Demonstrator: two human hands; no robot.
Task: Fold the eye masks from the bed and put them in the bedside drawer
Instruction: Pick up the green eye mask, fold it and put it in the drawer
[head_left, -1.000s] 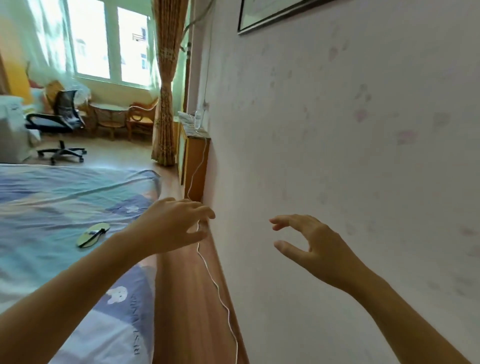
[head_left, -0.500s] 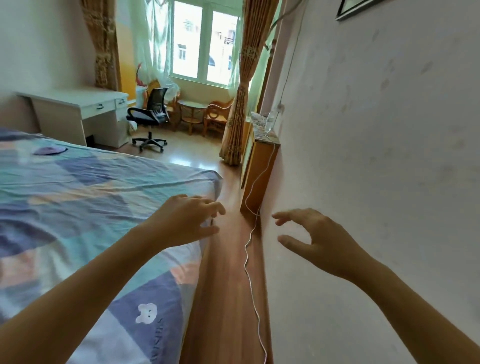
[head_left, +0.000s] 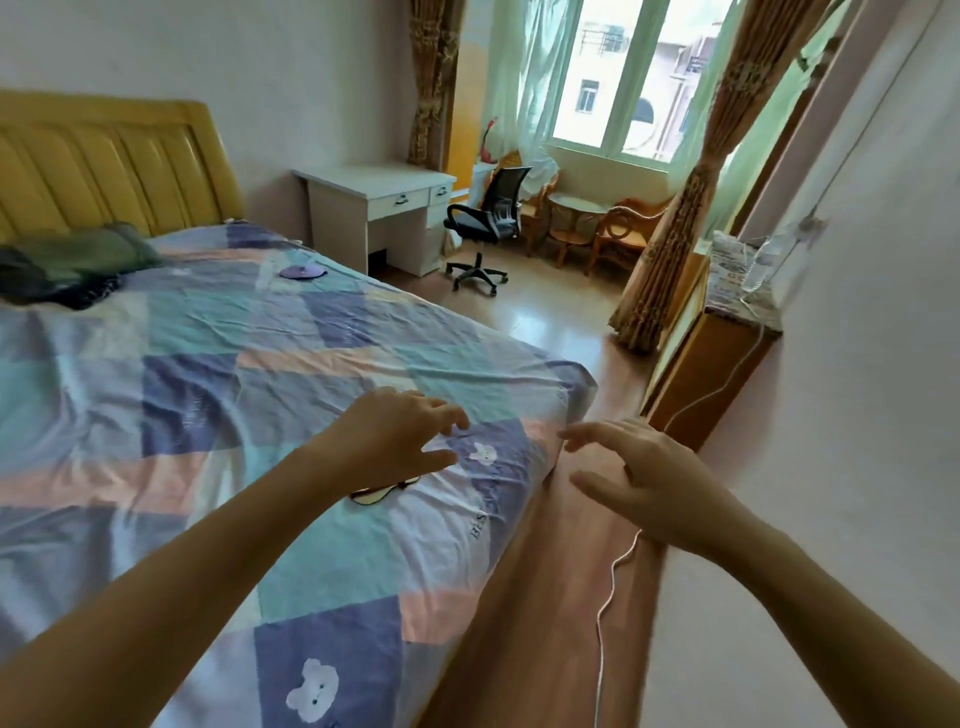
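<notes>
Most of one eye mask was hidden under the left hand; only a cream edge with a dark rim (and a bit of strap) showed on the bed near its foot. That hand hovered over it with loosely spread fingers holding nothing. The right hand hung past the mattress edge above the floor, fingers apart and empty. A second, purple eye mask lay flat far up the bed, its shape hard to make out.
</notes>
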